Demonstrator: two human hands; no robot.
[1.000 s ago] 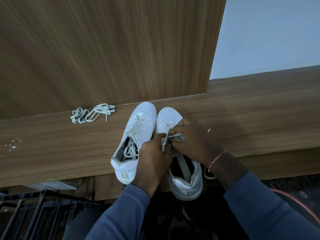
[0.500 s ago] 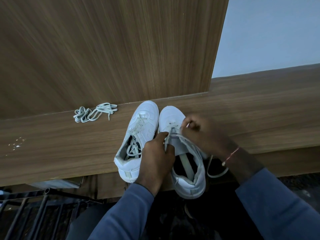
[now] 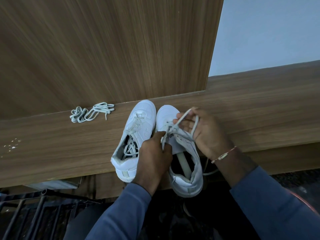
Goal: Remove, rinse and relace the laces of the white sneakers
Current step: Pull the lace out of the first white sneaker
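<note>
Left hand point(image 3: 154, 153) pinches the pale flat lace point(image 3: 183, 116) at the eyelets, steadying the white leather sneaker point(image 3: 196, 172) that overhangs the brown wooden ledge point(image 3: 52, 144), so the right hand point(image 3: 209, 134), gripping a loop, can pull it taut

The frame-left sneaker point(image 3: 138, 129) and frame-right sneaker point(image 3: 188, 187) are sitting side by side at centre on the ledge point(image 3: 52, 149), heels overhanging its lower edge. The lace bundle point(image 3: 90, 112) is lying to their upper left, before the panel point(image 3: 103, 49). Your left hand point(image 3: 154, 158) is gripping the frame-right sneaker, your right hand point(image 3: 207, 134) holding its lace point(image 3: 183, 116) over the toe.
</note>
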